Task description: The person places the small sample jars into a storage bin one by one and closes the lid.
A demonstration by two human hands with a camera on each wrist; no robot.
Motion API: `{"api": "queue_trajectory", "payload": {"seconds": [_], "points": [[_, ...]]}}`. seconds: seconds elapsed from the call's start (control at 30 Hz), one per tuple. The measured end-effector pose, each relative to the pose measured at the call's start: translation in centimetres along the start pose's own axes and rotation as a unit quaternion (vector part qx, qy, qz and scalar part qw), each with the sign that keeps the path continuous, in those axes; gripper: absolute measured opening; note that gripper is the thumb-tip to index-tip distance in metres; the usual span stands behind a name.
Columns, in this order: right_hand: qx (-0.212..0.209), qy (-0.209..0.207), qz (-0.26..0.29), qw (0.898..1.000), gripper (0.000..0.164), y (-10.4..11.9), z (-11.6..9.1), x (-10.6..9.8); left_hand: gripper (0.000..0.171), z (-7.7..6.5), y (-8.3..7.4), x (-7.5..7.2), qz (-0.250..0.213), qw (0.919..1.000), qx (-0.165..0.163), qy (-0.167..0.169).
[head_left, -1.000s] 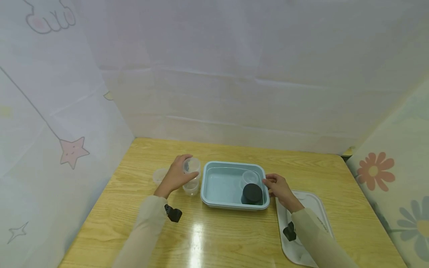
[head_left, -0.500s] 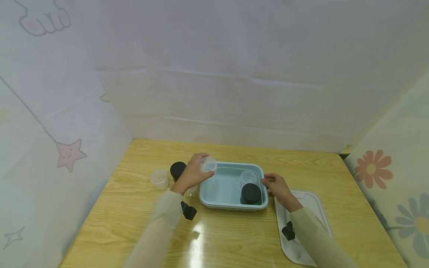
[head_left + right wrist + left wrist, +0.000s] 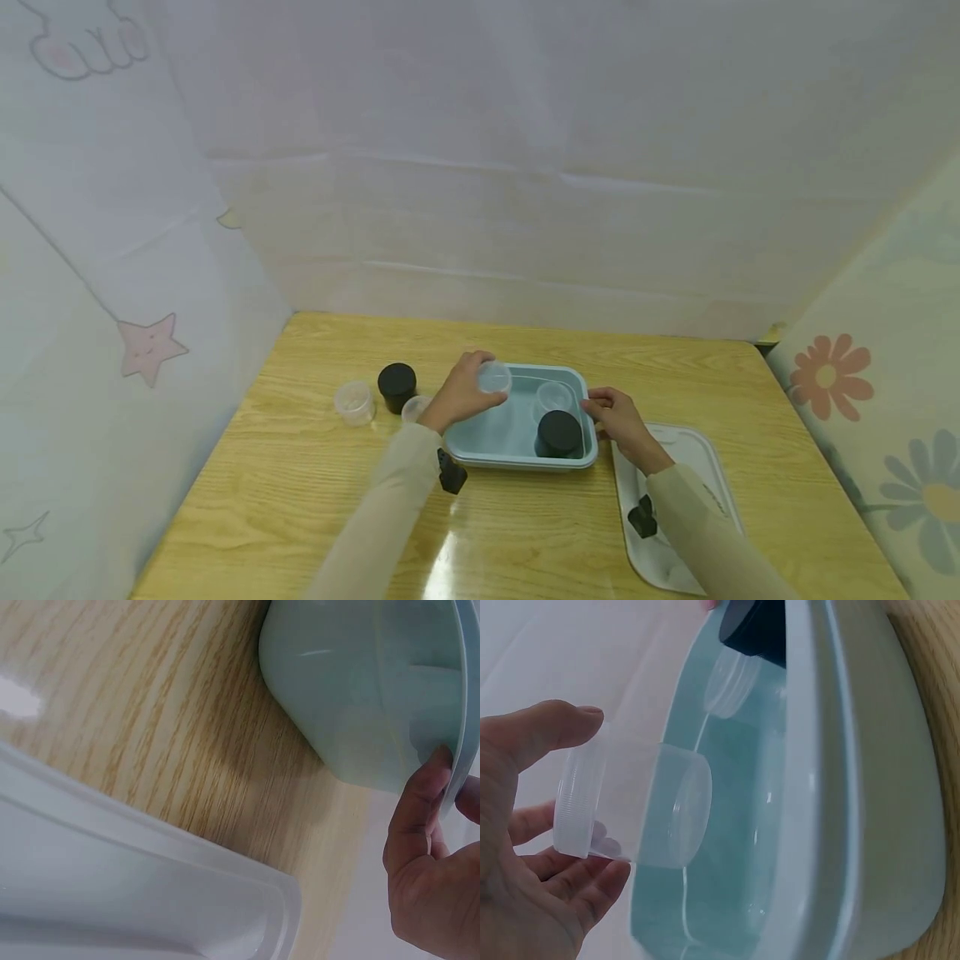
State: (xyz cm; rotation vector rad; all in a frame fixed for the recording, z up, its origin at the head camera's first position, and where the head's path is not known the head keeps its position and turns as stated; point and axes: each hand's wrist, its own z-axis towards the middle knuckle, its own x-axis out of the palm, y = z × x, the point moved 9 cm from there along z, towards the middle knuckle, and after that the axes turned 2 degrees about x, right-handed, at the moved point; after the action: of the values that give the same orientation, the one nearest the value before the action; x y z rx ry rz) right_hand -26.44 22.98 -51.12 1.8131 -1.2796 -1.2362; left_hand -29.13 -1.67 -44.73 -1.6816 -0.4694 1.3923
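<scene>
In the head view my left hand (image 3: pixel 459 398) grips a clear plastic jar (image 3: pixel 495 377) with a ridged lid, held over the left part of a light blue tub (image 3: pixel 487 459). The left wrist view shows this jar lying sideways to that camera, thumb on one side and fingers on the other. At the tub's right end my right hand (image 3: pixel 619 423) pinches the rim, thumb and fingers on either side of it. Inside the tub, on the right, stand another clear jar (image 3: pixel 553 397) and a jar with a black lid (image 3: pixel 559 432).
Left of the tub stand a clear jar (image 3: pixel 355 403), a black-lidded jar (image 3: pixel 397 387) and one more clear jar (image 3: pixel 413 408), partly behind the left hand. A white tray (image 3: pixel 651 554) lies at the right under the right forearm. Printed cloth walls surround the wooden table (image 3: pixel 300 500).
My left hand has carried the clear jar rightward from beside the tub to above it, uncovering the black-lidded jar at left. The right hand has stayed at the rim.
</scene>
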Motion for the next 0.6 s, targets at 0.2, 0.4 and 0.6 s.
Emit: {"api": "queue_trajectory", "payload": {"seconds": [0.2,0.4,0.6], "points": [[0.003,-0.002,-0.001,1.0,0.042,0.0,-0.1,-0.1,0.063,0.6,0.1,2.1,-0.003,0.9996,-0.007,0.026],[0.001,-0.001,0.005,1.0,0.041,0.3,-0.3,0.0,0.063,1.1,0.4,3.6,0.008,0.9993,-0.021,0.029],[0.002,-0.001,0.007,1.0,0.04,0.2,-0.3,0.1,0.063,1.7,0.7,4.7,0.012,0.9992,-0.024,0.03]]}}
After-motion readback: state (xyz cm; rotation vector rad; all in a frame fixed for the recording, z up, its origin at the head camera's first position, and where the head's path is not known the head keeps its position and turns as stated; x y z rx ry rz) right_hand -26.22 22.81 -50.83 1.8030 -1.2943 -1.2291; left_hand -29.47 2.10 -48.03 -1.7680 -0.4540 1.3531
